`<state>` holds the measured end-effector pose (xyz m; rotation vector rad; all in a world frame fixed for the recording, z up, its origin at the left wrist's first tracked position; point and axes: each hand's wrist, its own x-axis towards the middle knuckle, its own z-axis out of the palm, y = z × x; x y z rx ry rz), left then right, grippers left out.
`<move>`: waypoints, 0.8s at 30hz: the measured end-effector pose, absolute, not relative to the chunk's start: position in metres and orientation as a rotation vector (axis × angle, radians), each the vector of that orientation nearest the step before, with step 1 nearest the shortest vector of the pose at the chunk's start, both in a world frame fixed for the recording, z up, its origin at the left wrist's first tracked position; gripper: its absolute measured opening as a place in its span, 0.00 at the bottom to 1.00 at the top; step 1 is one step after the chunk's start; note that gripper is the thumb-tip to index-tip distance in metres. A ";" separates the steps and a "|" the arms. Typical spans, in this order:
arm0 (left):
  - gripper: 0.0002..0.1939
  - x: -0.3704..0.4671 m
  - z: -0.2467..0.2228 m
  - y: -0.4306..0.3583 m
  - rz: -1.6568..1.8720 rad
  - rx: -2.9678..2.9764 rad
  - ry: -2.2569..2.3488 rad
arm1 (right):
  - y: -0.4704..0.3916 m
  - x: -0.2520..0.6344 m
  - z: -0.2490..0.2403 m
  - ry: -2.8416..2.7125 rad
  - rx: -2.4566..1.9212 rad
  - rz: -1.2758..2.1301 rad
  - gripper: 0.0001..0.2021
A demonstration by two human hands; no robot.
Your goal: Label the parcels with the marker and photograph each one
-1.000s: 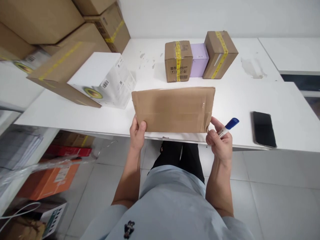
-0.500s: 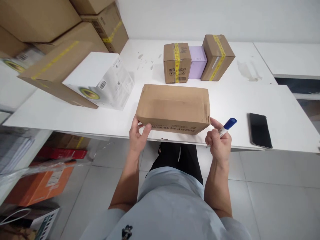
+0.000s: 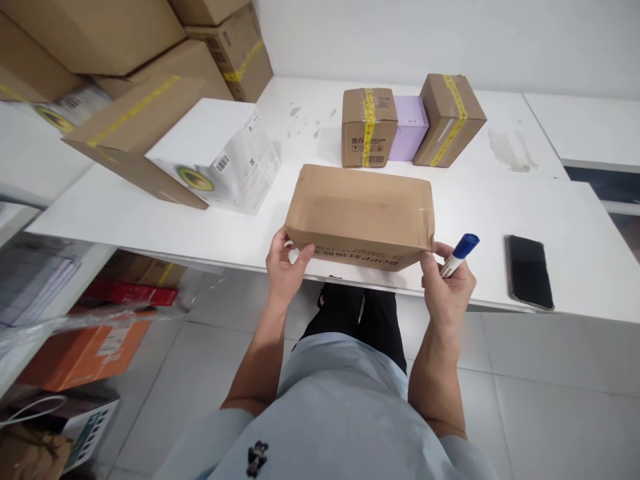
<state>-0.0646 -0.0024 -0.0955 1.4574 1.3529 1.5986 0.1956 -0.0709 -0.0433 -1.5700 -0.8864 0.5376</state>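
A brown cardboard box (image 3: pixel 360 203) with dark print on its near side sits at the table's front edge. My left hand (image 3: pixel 287 263) holds its near left corner, thumb on the printed side and fingers at the end. In my right hand (image 3: pixel 447 283) is a white marker (image 3: pixel 451 265) with a blue cap, which points up and away to the right. The thumb and forefinger of that hand touch the box's near right corner. The marker's lower end is hidden by the hand.
Behind the box stand two taped cartons (image 3: pixel 370 130) with a lilac box (image 3: pixel 409 127) between them. A black phone (image 3: pixel 530 272) lies to the right. On the left are a white box (image 3: pixel 215 157) and stacked cartons (image 3: pixel 240 53). An orange box (image 3: pixel 90 350) sits lower left.
My right thumb has come up to the box's near right corner, with the marker still in hand. My left hand keeps its hold. The view has shifted slightly.
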 end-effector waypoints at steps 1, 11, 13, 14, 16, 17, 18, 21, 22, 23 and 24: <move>0.32 -0.064 -0.094 -0.002 1.630 1.452 1.341 | -0.071 0.195 -0.044 -0.881 -1.567 0.528 0.17; 0.34 -0.074 -0.104 0.009 1.570 1.458 1.331 | -0.066 0.186 -0.044 -0.981 -1.494 0.541 0.18; 0.41 -0.077 -0.106 0.018 1.592 1.503 1.290 | -0.066 0.179 -0.045 -1.047 -1.457 0.565 0.16; 0.45 -0.077 -0.106 0.022 1.594 1.524 1.285 | -0.067 0.175 -0.046 -1.078 -1.442 0.579 0.15; 0.50 -0.075 -0.104 0.025 1.551 1.547 1.330 | -0.068 0.167 -0.048 -1.115 -1.412 0.607 0.14; 0.49 -0.072 -0.102 0.023 1.523 1.567 1.373 | -0.069 0.163 -0.049 -1.122 -1.396 0.630 0.13; 0.48 -0.068 -0.098 0.019 1.511 1.608 1.422 | -0.070 0.160 -0.049 -1.125 -1.378 0.666 0.12; 0.37 -0.048 -0.085 -0.001 1.607 1.896 1.512 | -0.072 0.155 -0.052 -1.097 -1.307 0.861 0.13; 0.33 -0.040 -0.080 -0.009 1.661 2.025 1.493 | -0.072 0.154 -0.052 -1.057 -1.266 0.933 0.13; 0.30 -0.033 -0.076 -0.016 1.703 2.158 1.445 | -0.071 0.154 -0.052 -0.996 -1.216 0.988 0.13; 0.29 -0.026 -0.072 -0.022 1.732 2.272 1.386 | -0.070 0.155 -0.052 -0.924 -1.160 1.020 0.13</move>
